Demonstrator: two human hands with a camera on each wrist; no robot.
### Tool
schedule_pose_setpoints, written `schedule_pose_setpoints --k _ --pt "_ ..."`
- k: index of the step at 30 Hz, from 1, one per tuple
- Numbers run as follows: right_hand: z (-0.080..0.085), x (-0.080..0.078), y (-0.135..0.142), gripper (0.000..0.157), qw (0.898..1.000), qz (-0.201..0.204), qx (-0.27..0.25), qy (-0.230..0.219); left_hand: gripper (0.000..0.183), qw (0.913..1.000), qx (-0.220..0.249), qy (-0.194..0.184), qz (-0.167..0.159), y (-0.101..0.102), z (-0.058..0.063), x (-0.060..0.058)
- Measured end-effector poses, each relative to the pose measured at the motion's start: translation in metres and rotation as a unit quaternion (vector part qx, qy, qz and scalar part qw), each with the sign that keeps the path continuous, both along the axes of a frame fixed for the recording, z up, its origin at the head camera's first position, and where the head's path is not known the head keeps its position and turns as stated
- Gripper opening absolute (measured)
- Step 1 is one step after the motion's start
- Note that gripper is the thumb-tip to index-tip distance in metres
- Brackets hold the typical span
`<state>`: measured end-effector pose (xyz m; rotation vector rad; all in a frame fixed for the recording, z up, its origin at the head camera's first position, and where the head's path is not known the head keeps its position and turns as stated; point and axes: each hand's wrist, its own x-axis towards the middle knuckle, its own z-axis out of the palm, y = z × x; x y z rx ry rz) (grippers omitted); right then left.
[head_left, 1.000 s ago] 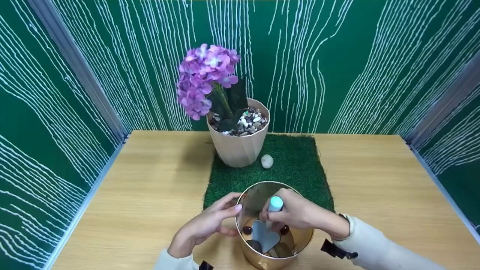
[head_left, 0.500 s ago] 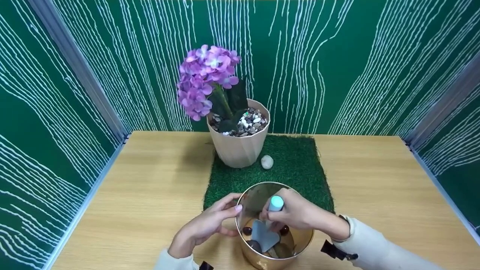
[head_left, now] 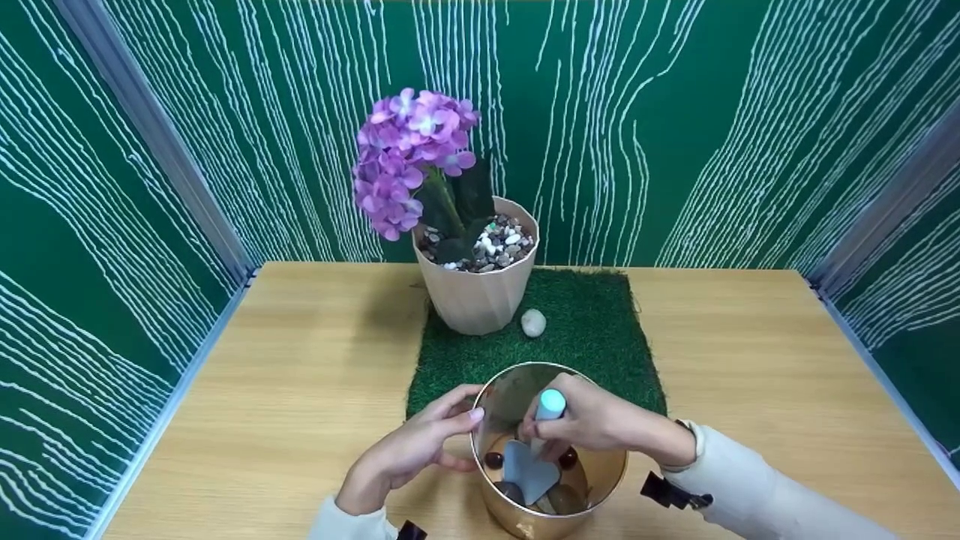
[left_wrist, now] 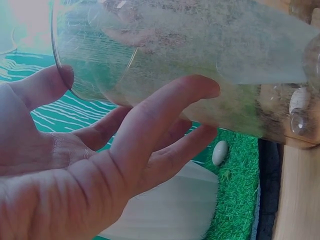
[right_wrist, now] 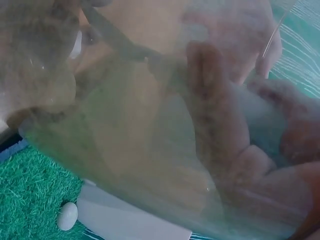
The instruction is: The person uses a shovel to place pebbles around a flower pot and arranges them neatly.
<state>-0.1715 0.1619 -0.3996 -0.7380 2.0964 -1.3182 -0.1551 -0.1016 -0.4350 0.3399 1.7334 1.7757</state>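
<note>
A see-through amber pot (head_left: 519, 523) stands at the front of the table. My left hand (head_left: 416, 448) holds it from the left, thumb at the rim and fingers along the outer wall, as the left wrist view also shows on the pot's wall (left_wrist: 235, 37). Reaching down inside, my right hand (head_left: 592, 421) grips a small trowel with a turquoise handle end (head_left: 551, 405). The trowel's grey heart-shaped blade (head_left: 529, 472) is low in the pot, among brown stones (head_left: 568, 499) and dark red round pieces (head_left: 494, 460). In the right wrist view, the pot's wall blurs the right hand (right_wrist: 220, 105).
Behind the pot lies a green turf mat (head_left: 592, 330). On it stand a cream planter (head_left: 480, 300) with purple flowers (head_left: 409, 157) and small pebbles, and a white stone (head_left: 533, 323). Green patterned walls (head_left: 712, 150) enclose the wooden table (head_left: 300, 352) at the back and sides.
</note>
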Motion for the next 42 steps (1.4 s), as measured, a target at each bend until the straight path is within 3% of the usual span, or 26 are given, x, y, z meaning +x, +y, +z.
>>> schedule_pose_setpoints --k 14,34,42 --pt "-0.0001 -0.0049 0.0020 0.019 0.999 0.034 0.009 -0.032 0.050 1.0000 0.004 -0.002 0.002 -0.0005 -0.0016 0.0014" --pt "0.0004 -0.0076 0.0018 0.018 0.998 0.036 0.014 -0.049 0.050 1.0000 0.002 -0.002 0.005 -0.0001 0.0004 0.0013" --pt "0.0015 -0.0083 0.0026 0.022 0.998 0.031 -0.014 -0.055 0.050 1.0000 -0.001 -0.003 0.002 -0.0003 0.0012 0.0005"
